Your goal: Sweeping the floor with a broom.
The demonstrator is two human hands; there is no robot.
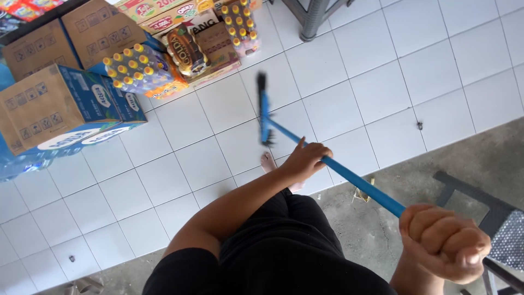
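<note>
Blue broom handle (pixel 355 177) is held tight by both hands: left hand (pixel 305 159) wrapped round the middle, right hand (pixel 445 243) in a fist at the top. Brush head (pixel 264 112) sits ahead of the left hand on white floor tiles (pixel 338 82), w/ drink boxes (pixel 60 104) further off left. To sweep well, I'd keep the brush low & pull short strokes.

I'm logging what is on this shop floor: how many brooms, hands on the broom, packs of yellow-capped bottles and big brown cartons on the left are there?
blue broom: 1
hands on it, left hand and right hand: 2
packs of yellow-capped bottles: 2
big brown cartons: 3
Total: 8
</note>
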